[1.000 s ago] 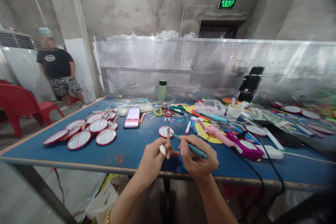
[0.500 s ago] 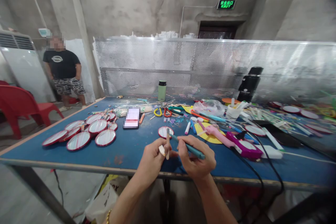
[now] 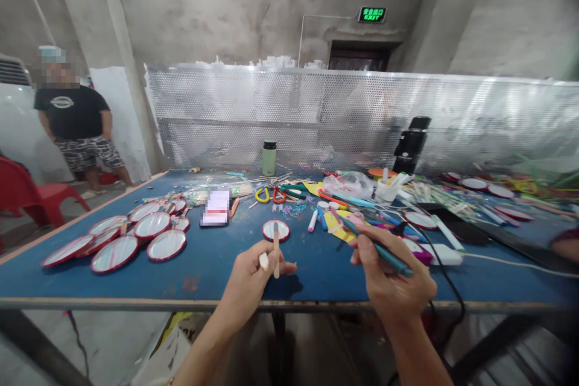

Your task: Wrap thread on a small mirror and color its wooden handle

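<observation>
My left hand [image 3: 253, 280] is closed round two thin wooden sticks [image 3: 275, 250], held upright above the near edge of the blue table [image 3: 212, 265]. My right hand [image 3: 391, 280] grips a teal pen-like tool [image 3: 377, 247], tip pointing up and left, and hovers over the table's near right part, beside a pink and purple tool [image 3: 418, 247]. One small round red-rimmed mirror [image 3: 275, 230] lies just beyond my left hand.
Several red-rimmed round mirrors [image 3: 136, 235] lie at the left. A green flask [image 3: 269, 158], scissors [image 3: 266, 195], markers, a plastic bag [image 3: 346, 184] and black cables [image 3: 446, 277] crowd the middle and right. A person in a black shirt [image 3: 72, 117] stands by a red chair [image 3: 27, 193].
My right hand has pulled away to the right with the teal tool, leaving the sticks. My left hand has stayed put. The view has shifted right.
</observation>
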The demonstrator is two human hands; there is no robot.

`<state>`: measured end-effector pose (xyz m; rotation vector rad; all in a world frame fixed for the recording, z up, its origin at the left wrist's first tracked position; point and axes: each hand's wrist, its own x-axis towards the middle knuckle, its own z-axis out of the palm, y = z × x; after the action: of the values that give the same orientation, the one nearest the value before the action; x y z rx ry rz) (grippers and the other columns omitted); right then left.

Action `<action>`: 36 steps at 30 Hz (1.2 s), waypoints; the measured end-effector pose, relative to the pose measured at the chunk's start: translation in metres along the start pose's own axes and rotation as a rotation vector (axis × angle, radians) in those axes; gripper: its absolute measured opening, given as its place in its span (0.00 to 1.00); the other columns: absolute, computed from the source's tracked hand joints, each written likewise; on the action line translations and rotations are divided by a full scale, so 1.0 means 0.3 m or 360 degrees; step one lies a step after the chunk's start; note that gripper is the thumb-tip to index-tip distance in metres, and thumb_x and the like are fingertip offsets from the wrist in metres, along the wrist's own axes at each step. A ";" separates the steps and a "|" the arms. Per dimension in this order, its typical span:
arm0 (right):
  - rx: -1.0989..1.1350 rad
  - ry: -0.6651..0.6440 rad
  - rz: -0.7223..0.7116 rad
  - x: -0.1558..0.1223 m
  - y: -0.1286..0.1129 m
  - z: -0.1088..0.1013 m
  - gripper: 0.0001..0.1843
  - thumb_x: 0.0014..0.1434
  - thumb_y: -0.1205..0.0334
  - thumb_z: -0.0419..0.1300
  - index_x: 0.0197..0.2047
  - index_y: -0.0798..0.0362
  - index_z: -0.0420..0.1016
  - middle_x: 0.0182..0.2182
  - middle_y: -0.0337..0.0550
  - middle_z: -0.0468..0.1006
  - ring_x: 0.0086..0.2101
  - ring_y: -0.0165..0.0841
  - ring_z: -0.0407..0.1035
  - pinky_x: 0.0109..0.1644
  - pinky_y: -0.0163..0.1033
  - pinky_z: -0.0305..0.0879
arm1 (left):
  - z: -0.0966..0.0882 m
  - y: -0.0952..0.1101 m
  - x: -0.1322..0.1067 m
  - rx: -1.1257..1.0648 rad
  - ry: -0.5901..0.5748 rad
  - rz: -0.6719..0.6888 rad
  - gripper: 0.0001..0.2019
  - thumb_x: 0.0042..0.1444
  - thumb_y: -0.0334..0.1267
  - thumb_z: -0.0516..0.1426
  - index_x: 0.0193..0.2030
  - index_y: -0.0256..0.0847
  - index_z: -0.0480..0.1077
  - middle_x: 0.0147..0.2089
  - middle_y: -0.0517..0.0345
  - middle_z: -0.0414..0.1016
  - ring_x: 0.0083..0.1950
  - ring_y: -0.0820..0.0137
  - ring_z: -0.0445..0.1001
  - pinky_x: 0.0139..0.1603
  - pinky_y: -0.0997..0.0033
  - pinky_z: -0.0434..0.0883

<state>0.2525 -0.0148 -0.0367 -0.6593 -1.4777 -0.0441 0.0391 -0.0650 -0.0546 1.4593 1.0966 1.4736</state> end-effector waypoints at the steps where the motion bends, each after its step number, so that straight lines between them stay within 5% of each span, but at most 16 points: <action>1: -0.0036 -0.0069 0.0020 0.007 0.010 -0.027 0.09 0.60 0.66 0.62 0.45 0.49 0.78 0.31 0.40 0.80 0.25 0.31 0.74 0.35 0.38 0.73 | 0.001 -0.001 -0.001 0.0015 0.0008 -0.0011 0.17 0.62 0.49 0.55 0.26 0.40 0.65 0.27 0.60 0.75 0.40 0.59 0.83 0.39 0.74 0.71; 6: -0.0377 -0.0512 -0.0123 0.016 0.035 -0.107 0.10 0.63 0.62 0.59 0.48 0.48 0.76 0.44 0.43 0.80 0.43 0.37 0.76 0.50 0.42 0.69 | 0.003 -0.006 -0.009 0.0022 -0.0006 -0.0034 0.18 0.61 0.48 0.56 0.25 0.40 0.64 0.27 0.62 0.74 0.42 0.58 0.83 0.39 0.74 0.70; 10: -0.0580 -0.0684 -0.0335 0.090 0.062 -0.079 0.12 0.66 0.62 0.56 0.51 0.47 0.73 0.46 0.42 0.80 0.49 0.37 0.73 0.52 0.42 0.64 | -0.001 -0.013 -0.009 0.0061 -0.0018 -0.0048 0.17 0.61 0.48 0.56 0.25 0.41 0.64 0.27 0.61 0.77 0.43 0.58 0.83 0.40 0.74 0.69; 12: -0.0748 -0.0895 -0.0396 0.165 0.084 -0.022 0.14 0.66 0.64 0.55 0.54 0.48 0.71 0.49 0.43 0.79 0.50 0.37 0.72 0.54 0.43 0.63 | -0.003 -0.018 -0.007 0.0069 -0.0021 -0.0050 0.16 0.61 0.48 0.56 0.26 0.41 0.65 0.27 0.61 0.78 0.43 0.58 0.83 0.40 0.74 0.70; 14: -0.1121 -0.1357 -0.0419 0.243 0.111 0.059 0.18 0.66 0.70 0.53 0.57 0.51 0.69 0.52 0.47 0.78 0.52 0.38 0.71 0.55 0.44 0.62 | -0.003 -0.020 -0.005 0.0070 -0.0029 -0.0049 0.16 0.61 0.48 0.56 0.27 0.41 0.66 0.27 0.60 0.79 0.43 0.57 0.83 0.40 0.73 0.70; 16: -0.1221 -0.1547 -0.0426 0.299 0.143 0.151 0.14 0.65 0.71 0.54 0.51 0.52 0.74 0.45 0.48 0.80 0.47 0.39 0.74 0.53 0.46 0.64 | -0.003 -0.018 -0.005 0.0066 -0.0032 -0.0051 0.16 0.61 0.49 0.55 0.26 0.41 0.65 0.27 0.60 0.78 0.43 0.57 0.83 0.40 0.73 0.70; 18: -0.1300 -0.1727 -0.0436 0.324 0.177 0.236 0.08 0.65 0.68 0.56 0.44 0.55 0.76 0.38 0.47 0.81 0.42 0.38 0.75 0.51 0.47 0.66 | -0.002 -0.015 -0.005 0.0047 -0.0024 -0.0056 0.17 0.60 0.49 0.56 0.25 0.41 0.64 0.26 0.62 0.77 0.42 0.57 0.83 0.39 0.74 0.70; 21: -0.1394 -0.1940 -0.0449 0.314 0.224 0.327 0.15 0.65 0.56 0.59 0.51 0.56 0.71 0.48 0.47 0.75 0.45 0.36 0.72 0.49 0.48 0.71 | -0.001 -0.009 -0.005 0.0036 -0.0006 -0.0064 0.15 0.58 0.49 0.58 0.26 0.41 0.66 0.24 0.64 0.73 0.40 0.58 0.84 0.38 0.75 0.70; 29: -0.1533 -0.2209 -0.0487 0.278 0.280 0.389 0.18 0.65 0.55 0.59 0.55 0.55 0.69 0.52 0.49 0.72 0.47 0.38 0.72 0.50 0.49 0.72 | -0.006 -0.005 -0.002 0.0065 -0.0021 -0.0050 0.16 0.60 0.48 0.56 0.27 0.41 0.67 0.26 0.61 0.76 0.40 0.59 0.83 0.38 0.75 0.70; 36: -0.1597 -0.2061 -0.0527 0.421 0.254 0.276 0.15 0.65 0.55 0.58 0.51 0.56 0.71 0.48 0.46 0.75 0.46 0.37 0.72 0.50 0.49 0.71 | -0.007 -0.010 -0.008 0.0115 -0.0061 -0.0046 0.17 0.62 0.49 0.54 0.26 0.41 0.65 0.29 0.60 0.78 0.41 0.60 0.83 0.41 0.75 0.69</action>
<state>0.2257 0.1297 0.0469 -1.3618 -2.8401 -0.7782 0.0368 -0.0664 -0.0581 1.5090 1.1532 1.3938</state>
